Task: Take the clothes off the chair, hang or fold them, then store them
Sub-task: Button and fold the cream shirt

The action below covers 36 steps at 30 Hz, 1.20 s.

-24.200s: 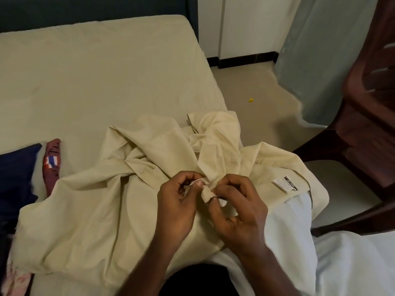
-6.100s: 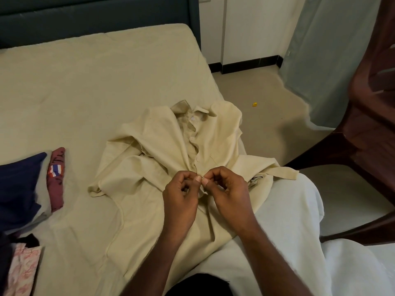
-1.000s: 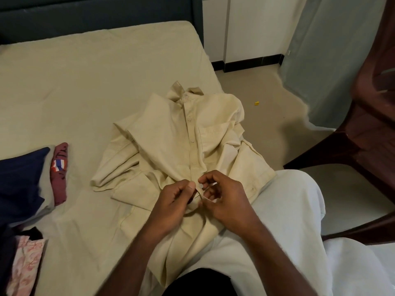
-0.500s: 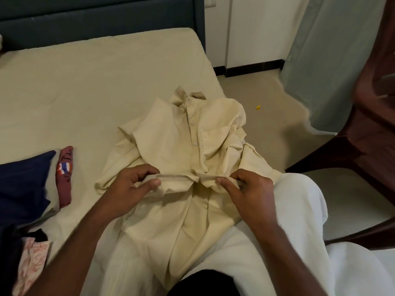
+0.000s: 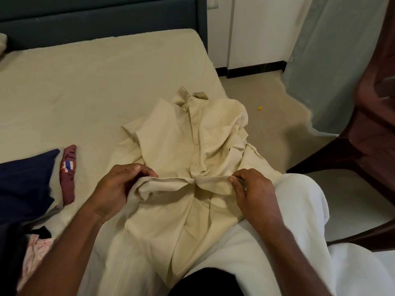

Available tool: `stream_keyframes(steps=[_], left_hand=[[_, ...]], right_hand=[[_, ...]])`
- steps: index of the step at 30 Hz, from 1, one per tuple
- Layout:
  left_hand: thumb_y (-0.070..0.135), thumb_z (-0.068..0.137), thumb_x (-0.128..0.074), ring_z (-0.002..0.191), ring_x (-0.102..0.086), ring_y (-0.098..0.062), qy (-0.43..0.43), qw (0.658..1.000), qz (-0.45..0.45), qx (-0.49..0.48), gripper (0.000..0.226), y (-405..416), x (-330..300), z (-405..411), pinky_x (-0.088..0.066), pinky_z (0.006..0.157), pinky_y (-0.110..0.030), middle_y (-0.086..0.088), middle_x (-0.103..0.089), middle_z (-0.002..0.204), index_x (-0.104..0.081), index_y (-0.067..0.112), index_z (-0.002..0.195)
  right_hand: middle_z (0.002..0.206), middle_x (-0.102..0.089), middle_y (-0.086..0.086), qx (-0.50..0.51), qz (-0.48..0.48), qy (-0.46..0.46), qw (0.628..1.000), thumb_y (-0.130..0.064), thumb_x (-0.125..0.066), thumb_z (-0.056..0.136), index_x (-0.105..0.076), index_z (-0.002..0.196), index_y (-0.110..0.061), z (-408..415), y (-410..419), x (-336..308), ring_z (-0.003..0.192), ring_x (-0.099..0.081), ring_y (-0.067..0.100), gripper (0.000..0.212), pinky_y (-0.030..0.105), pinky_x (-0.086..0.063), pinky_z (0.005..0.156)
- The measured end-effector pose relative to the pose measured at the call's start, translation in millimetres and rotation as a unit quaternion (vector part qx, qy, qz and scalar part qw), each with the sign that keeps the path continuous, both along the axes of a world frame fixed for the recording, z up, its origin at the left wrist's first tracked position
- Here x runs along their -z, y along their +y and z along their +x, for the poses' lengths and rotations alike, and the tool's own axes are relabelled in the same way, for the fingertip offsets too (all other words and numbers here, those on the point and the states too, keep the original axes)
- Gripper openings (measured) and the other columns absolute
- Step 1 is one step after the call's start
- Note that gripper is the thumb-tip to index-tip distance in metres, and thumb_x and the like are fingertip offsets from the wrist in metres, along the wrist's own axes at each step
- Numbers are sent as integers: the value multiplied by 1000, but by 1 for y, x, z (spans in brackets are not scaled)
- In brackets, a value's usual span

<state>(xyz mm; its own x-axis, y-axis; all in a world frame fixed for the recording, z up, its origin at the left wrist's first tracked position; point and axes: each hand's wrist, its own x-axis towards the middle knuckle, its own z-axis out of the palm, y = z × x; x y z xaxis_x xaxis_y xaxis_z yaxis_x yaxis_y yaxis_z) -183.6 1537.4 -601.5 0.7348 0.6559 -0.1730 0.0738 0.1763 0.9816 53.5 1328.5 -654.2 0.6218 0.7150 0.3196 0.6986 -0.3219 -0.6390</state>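
**Hands drawn apart from the button line to the shirt's sides**

Since a second ago, both hands are moved outward from the centre of the cream shirt [image 5: 188, 150]: they were pinched together at the placket, and are now set apart across its waist. The left hand [image 5: 119, 186] is curled round a bunched fold at the shirt's left side, thumb on top. At the right side, a thin ridge of cloth is pinched between the thumb and fingertips of the right hand [image 5: 252, 191]. A horizontal crease is raised between the two grips, probably so that the buttoned garment can be lifted, straightened or turned for folding.

The shirt is laid front-up on the bed [image 5: 85, 82], collar away from the person, its tail draped over the lap; the sleeves are crumpled beside the body. The buttons seen on the upper placket are closed, which keeps the fronts aligned.

A dark blue garment [image 5: 25, 180] and a maroon garment [image 5: 68, 174] are placed at the left on the bed, near the shirt but apart from it. The brown chair [image 5: 367, 146] is seen at the right, on the floor
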Motion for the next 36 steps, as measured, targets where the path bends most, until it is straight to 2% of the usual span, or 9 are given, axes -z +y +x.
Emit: stream_keyframes(steps=[3,7,11,14,18,24,28,32,36], left_hand=[[38,70,-87,92,-67,-22,32,998,39,27,36,0,0,0,-55,79,-22,-22,-71,96,-80,9,90],[6,74,-85,91,-70,-21,67,993,92,12,18,-7,-1,6,-55,81,-20,-20,-75,97,-81,14,90],[-5,79,-79,78,-70,-16,46,978,155,-131,19,-31,2,27,-56,72,-20,-8,-76,85,-78,14,85],[2,81,-81,70,-66,-14,31,955,177,-237,14,-63,9,43,-53,64,-24,-6,-74,78,-76,13,87],[4,80,-83,81,-71,-6,45,935,302,-181,15,-119,25,59,-52,72,-20,8,-75,83,-79,16,89],[-5,86,-74,92,-71,-5,42,923,351,-148,20,-138,38,67,-51,81,-13,4,-74,95,-79,8,100],[-2,87,-71,93,-71,-7,30,933,335,-129,20,-141,36,70,-52,81,-14,4,-74,96,-79,9,101],[6,88,-73,93,-70,-6,49,945,283,-155,15,-140,37,70,-50,79,-14,12,-75,93,-77,15,99],[16,87,-70,90,-72,-12,37,954,258,-149,9,-140,36,68,-52,77,-19,9,-76,89,-76,15,93]], right_hand=[[71,-61,-7,26,-1,20,999,-33,-66,98,-64,80,-15,2,-2,1,66,-56,15,25,30,-41,61],[62,-58,-10,40,3,86,996,-39,-68,95,-62,76,-17,0,-4,-5,60,-55,11,30,24,-41,57],[56,-59,-9,18,-39,198,979,-43,-75,88,-64,69,-23,-11,-6,-19,53,-51,7,29,18,-39,52],[53,-58,-6,-43,-38,323,945,-32,-80,86,-68,71,-14,-27,-8,-29,48,-46,2,27,18,-38,50],[57,-57,-4,-102,16,441,892,-13,-77,90,-70,76,-5,-48,-14,-33,54,-47,4,17,20,-39,56],[69,-70,4,-31,59,389,919,-11,-78,87,-73,79,-15,-57,-19,-27,62,-63,21,10,27,-55,62],[68,-69,0,-3,57,376,925,-10,-80,83,-72,78,-18,-58,-19,-29,60,-59,7,12,23,-55,61],[72,-72,-2,3,36,381,924,-16,-80,86,-74,84,-19,-56,-18,-26,66,-67,13,7,24,-58,65],[73,-73,-3,-5,32,380,925,-20,-79,88,-74,86,-19,-57,-17,-27,67,-68,13,5,21,-57,65]])
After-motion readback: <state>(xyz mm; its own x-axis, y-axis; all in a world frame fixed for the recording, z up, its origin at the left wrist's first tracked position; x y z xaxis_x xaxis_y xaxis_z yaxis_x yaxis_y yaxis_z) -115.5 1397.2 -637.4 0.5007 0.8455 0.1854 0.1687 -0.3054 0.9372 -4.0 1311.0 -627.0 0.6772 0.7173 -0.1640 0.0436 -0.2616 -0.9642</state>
